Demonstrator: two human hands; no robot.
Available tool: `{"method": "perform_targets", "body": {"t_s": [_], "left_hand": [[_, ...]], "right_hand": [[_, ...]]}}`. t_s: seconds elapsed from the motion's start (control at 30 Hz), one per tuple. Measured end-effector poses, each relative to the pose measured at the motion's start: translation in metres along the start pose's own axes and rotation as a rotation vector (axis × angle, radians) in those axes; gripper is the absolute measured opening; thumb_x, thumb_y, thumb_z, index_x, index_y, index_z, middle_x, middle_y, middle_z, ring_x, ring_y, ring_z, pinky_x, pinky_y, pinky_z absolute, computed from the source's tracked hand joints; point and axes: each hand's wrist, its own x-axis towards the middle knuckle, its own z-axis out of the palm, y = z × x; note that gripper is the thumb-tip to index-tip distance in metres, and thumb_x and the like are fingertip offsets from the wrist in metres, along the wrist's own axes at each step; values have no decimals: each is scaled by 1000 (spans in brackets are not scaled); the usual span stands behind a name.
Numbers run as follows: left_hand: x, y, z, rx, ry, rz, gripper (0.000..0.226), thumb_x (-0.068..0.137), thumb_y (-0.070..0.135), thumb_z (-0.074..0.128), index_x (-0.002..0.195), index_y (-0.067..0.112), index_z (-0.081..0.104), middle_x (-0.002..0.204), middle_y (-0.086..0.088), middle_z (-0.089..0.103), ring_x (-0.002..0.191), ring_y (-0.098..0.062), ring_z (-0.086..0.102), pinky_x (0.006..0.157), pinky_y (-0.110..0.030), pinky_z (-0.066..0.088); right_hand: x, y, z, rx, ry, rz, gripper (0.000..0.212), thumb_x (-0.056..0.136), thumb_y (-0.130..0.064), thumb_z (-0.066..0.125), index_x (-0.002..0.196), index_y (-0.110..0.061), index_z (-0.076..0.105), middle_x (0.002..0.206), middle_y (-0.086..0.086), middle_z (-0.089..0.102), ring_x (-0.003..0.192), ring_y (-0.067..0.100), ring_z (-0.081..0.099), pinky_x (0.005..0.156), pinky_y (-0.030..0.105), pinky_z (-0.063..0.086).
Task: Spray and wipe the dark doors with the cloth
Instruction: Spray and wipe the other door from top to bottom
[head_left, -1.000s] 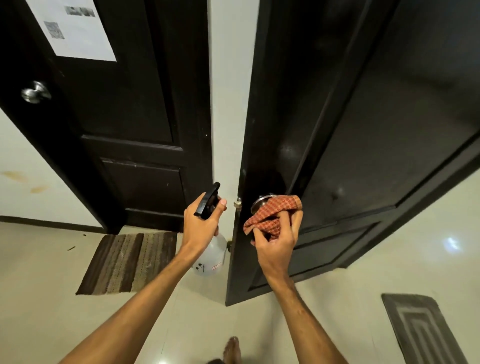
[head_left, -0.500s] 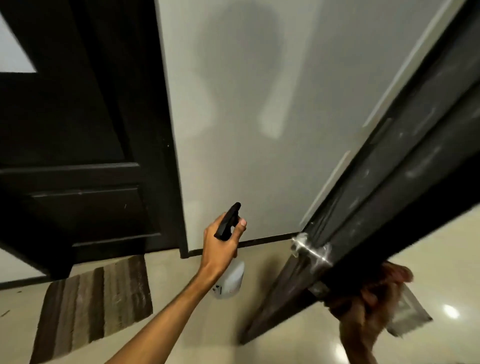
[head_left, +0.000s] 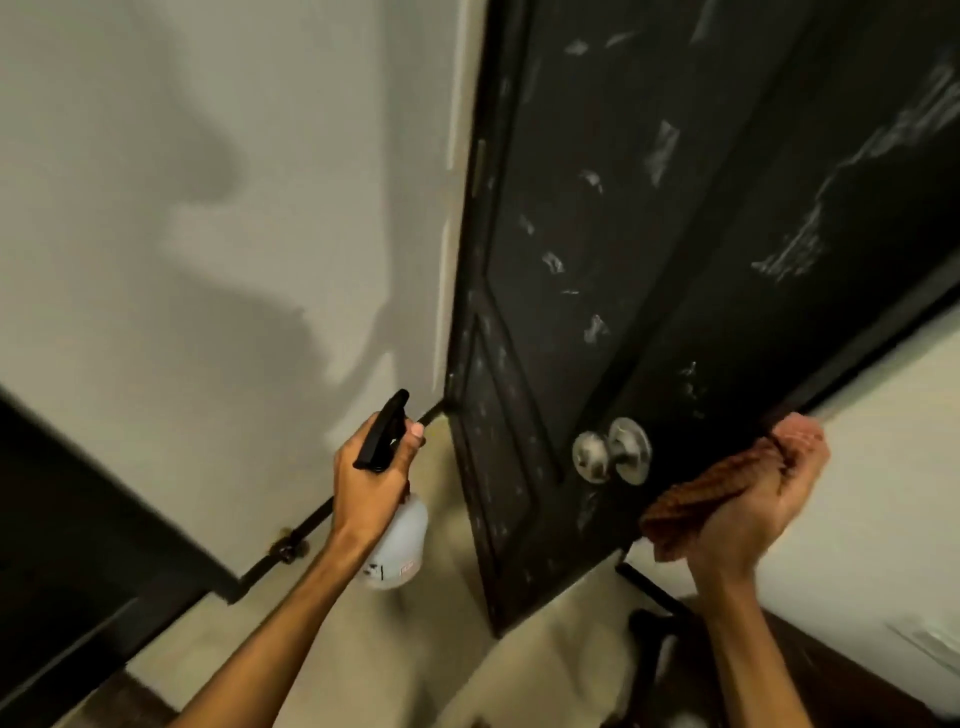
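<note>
Item: dark door (head_left: 649, 234), swung round within the last second so that its other face now shows, filling the view from 12 to 3 o'clock, streaked with pale smears and specks, its round knob (head_left: 610, 451) dulled by the same marks. Left hand (head_left: 371, 480), at 7 o'clock of the knob, wraps a spray bottle (head_left: 397, 545) with the black trigger head raised toward the door's hinge side; right hand (head_left: 753, 493), at 4 o'clock, clutches the bunched reddish cloth (head_left: 698, 493) against the door's free edge. Judgement: this soiled face looks untreated, so spraying and wiping likely start afresh here.
</note>
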Motion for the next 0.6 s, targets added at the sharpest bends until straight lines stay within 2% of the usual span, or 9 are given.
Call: {"method": "perform_targets", "body": {"t_s": [0.1, 0.17, 0.27, 0.33, 0.4, 0.5, 0.6], "left_hand": [[4, 3, 35, -16, -98, -8, 35, 97, 29, 68, 96, 64, 62, 88, 8, 69, 46, -14, 57, 48, -35, 53], [9, 7, 53, -27, -133, -11, 31, 98, 26, 68, 104, 55, 61, 89, 10, 69, 44, -13, 56, 47, -30, 52], [19, 13, 78, -41, -195, -39, 27, 98, 24, 67, 106, 49, 61, 87, 2, 70, 43, -13, 56, 47, -27, 51], [19, 12, 94, -54, -246, -56, 26, 97, 29, 68, 102, 54, 63, 85, -9, 70, 42, -14, 54, 46, -31, 51], [17, 10, 108, -91, -291, -73, 25, 93, 35, 68, 94, 60, 66, 84, -12, 70, 44, -18, 54, 46, -35, 51], [23, 12, 125, -135, -365, -82, 23, 87, 42, 68, 91, 65, 66, 89, -15, 70, 46, -20, 53, 46, -37, 51], [47, 11, 139, -130, -415, -82, 32, 88, 40, 68, 110, 62, 61, 96, -5, 72, 48, -14, 53, 48, -29, 51]], "right_hand": [[30, 6, -23, 24, 8, -11, 22, 99, -9, 32, 109, -20, 48, 95, -13, 49, 89, 12, 48, 83, 31, 41], [35, 10, -37, 34, 33, -20, 20, 99, -9, 32, 111, -15, 47, 93, -15, 50, 87, 4, 49, 80, 24, 42], [52, 12, -44, -13, 74, 13, 22, 98, -11, 34, 116, -13, 46, 96, -10, 50, 89, 9, 50, 80, 28, 42], [54, 17, -50, -13, 110, 43, 22, 98, -12, 34, 114, -16, 47, 96, -10, 51, 89, 9, 50, 80, 27, 43], [54, 18, -54, -41, 200, 59, 23, 98, -13, 34, 114, -22, 49, 99, -9, 52, 91, 8, 52, 82, 25, 45], [55, 19, -60, -50, 335, 58, 29, 98, -6, 34, 119, -18, 50, 102, -9, 54, 93, 5, 54, 86, 25, 46], [58, 20, -63, -89, 446, 70, 30, 99, -1, 34, 121, -14, 50, 103, -12, 56, 94, 1, 56, 90, 25, 47]]}}
